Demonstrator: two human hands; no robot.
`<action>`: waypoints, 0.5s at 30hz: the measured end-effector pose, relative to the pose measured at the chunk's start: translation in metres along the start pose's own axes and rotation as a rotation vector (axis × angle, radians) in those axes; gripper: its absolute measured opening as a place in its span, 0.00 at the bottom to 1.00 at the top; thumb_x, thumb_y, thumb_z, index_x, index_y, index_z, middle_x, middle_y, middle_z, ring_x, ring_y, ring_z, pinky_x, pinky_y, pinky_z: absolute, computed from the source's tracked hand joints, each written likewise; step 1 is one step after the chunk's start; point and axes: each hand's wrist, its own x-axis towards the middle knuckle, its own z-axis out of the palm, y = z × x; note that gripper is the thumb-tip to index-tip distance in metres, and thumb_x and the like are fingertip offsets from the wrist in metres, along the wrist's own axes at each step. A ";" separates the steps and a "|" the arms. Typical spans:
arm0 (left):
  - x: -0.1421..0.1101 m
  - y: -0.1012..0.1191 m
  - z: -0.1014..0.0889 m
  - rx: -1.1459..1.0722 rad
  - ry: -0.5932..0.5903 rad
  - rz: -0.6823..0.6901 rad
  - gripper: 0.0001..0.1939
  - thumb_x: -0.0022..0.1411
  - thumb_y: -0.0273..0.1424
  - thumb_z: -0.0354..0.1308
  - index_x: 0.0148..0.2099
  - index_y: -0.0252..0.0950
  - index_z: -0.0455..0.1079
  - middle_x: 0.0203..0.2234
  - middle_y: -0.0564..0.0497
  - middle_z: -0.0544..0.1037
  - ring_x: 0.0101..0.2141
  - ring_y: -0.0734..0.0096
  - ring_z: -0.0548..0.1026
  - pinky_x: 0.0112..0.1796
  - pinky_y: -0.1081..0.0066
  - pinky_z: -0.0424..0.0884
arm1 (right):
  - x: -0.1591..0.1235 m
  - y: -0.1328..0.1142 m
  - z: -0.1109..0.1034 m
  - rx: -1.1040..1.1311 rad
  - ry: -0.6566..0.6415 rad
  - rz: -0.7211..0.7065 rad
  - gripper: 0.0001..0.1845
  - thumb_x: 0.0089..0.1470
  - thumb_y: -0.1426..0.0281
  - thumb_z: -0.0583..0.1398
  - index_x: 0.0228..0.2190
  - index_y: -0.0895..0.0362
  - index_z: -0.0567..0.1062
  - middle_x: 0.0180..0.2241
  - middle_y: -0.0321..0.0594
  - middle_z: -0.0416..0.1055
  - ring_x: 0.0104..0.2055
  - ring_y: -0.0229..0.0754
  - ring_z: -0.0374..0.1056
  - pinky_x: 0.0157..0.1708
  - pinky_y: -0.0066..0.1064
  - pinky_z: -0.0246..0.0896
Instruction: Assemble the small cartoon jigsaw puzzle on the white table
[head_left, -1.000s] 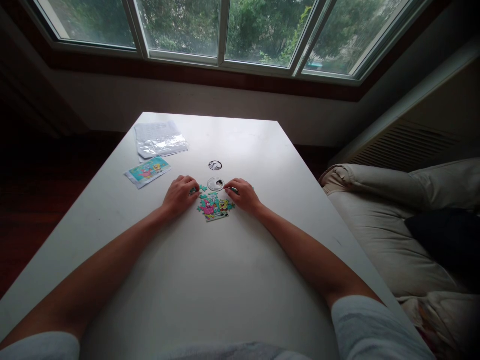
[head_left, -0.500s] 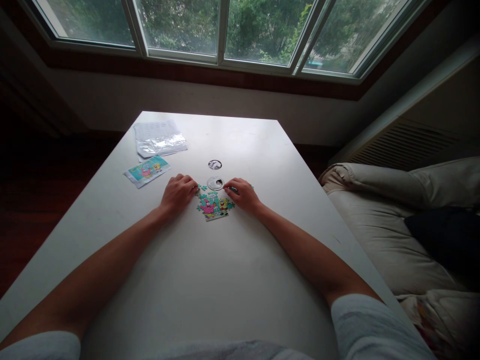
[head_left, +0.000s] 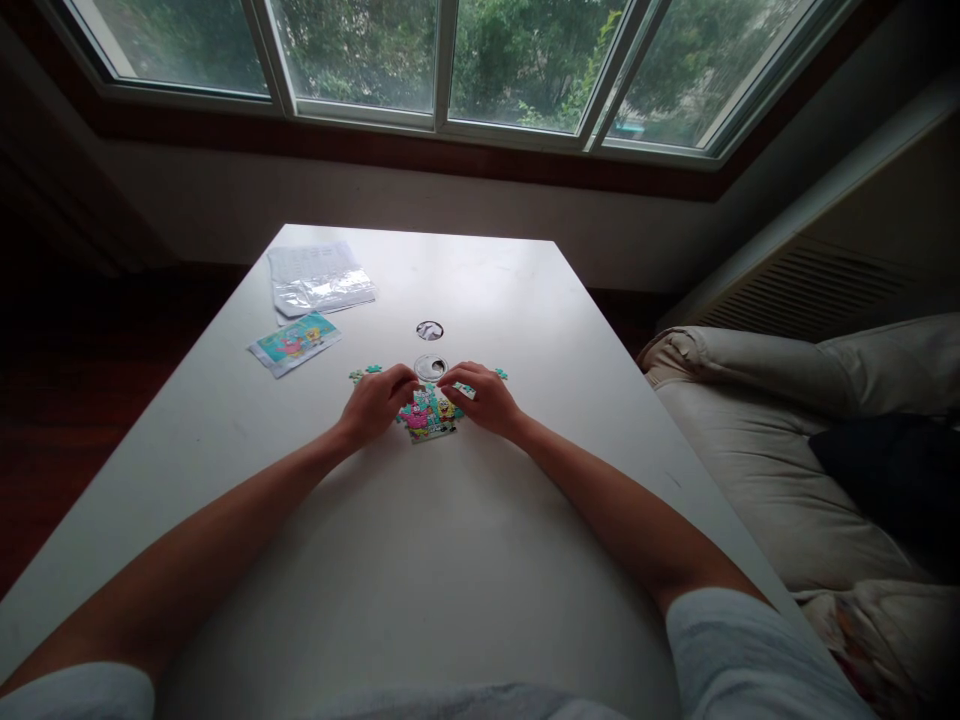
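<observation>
Puzzle: a partly joined cartoon jigsaw [head_left: 429, 420] lies face up on the white surface [head_left: 420, 560], directly between the hands, probably so both can reach its edges.
Left hand: the hand [head_left: 380, 402] arches over the puzzle's upper left, fingertips drawn in toward the thumb; I cannot tell whether its grip pinches a piece.
Right hand: the hand [head_left: 486, 400] curves over the upper right, perhaps to steady it; whether its grip is closed on anything cannot be told.
Loose pieces: a few green pieces [head_left: 367, 373] lie just beyond the left hand, one piece [head_left: 501, 374] beyond the right, seemingly kept within reach.
Picture card: the card [head_left: 296, 342] lies left, its similar cartoon uncovered, likely for comparing.
Beyond: two round discs [head_left: 430, 330] and a plastic-covered paper stack [head_left: 321, 282], apparently set aside.
</observation>
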 end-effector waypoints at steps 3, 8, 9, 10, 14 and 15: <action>-0.003 0.006 0.003 -0.103 0.015 0.046 0.10 0.69 0.39 0.55 0.41 0.40 0.72 0.28 0.54 0.82 0.29 0.70 0.78 0.34 0.71 0.70 | 0.000 -0.004 0.000 0.057 -0.027 0.001 0.12 0.66 0.60 0.59 0.39 0.51 0.80 0.38 0.41 0.78 0.42 0.44 0.72 0.46 0.36 0.63; -0.006 0.011 0.007 -0.123 0.058 0.101 0.07 0.67 0.37 0.59 0.42 0.41 0.73 0.31 0.53 0.82 0.33 0.68 0.80 0.35 0.71 0.71 | -0.001 -0.002 0.003 0.127 -0.071 0.023 0.13 0.65 0.58 0.59 0.38 0.52 0.80 0.38 0.40 0.78 0.41 0.42 0.72 0.44 0.34 0.64; -0.007 0.011 0.007 -0.130 0.052 0.113 0.07 0.67 0.37 0.58 0.43 0.41 0.73 0.32 0.53 0.82 0.34 0.68 0.80 0.35 0.71 0.72 | -0.001 -0.001 0.003 0.147 -0.070 0.039 0.13 0.64 0.58 0.60 0.38 0.52 0.80 0.37 0.40 0.78 0.40 0.42 0.72 0.43 0.34 0.65; -0.007 0.011 0.008 -0.137 0.043 0.124 0.07 0.67 0.36 0.58 0.43 0.41 0.73 0.33 0.53 0.82 0.34 0.68 0.80 0.36 0.71 0.72 | -0.001 0.000 0.004 0.170 -0.066 0.057 0.14 0.63 0.57 0.60 0.37 0.53 0.80 0.37 0.40 0.78 0.39 0.42 0.72 0.42 0.33 0.65; -0.008 0.011 0.010 -0.134 0.023 0.130 0.06 0.67 0.35 0.58 0.44 0.41 0.73 0.33 0.52 0.82 0.34 0.68 0.80 0.36 0.71 0.73 | -0.001 0.003 0.005 0.256 -0.065 0.112 0.14 0.61 0.57 0.63 0.34 0.54 0.80 0.34 0.39 0.78 0.36 0.41 0.71 0.39 0.32 0.64; -0.008 0.011 0.010 -0.132 0.027 0.121 0.06 0.66 0.35 0.58 0.44 0.41 0.72 0.33 0.52 0.81 0.34 0.68 0.80 0.35 0.71 0.73 | -0.001 0.003 0.006 0.273 -0.067 0.120 0.14 0.60 0.57 0.63 0.34 0.54 0.80 0.33 0.38 0.78 0.36 0.40 0.70 0.38 0.32 0.63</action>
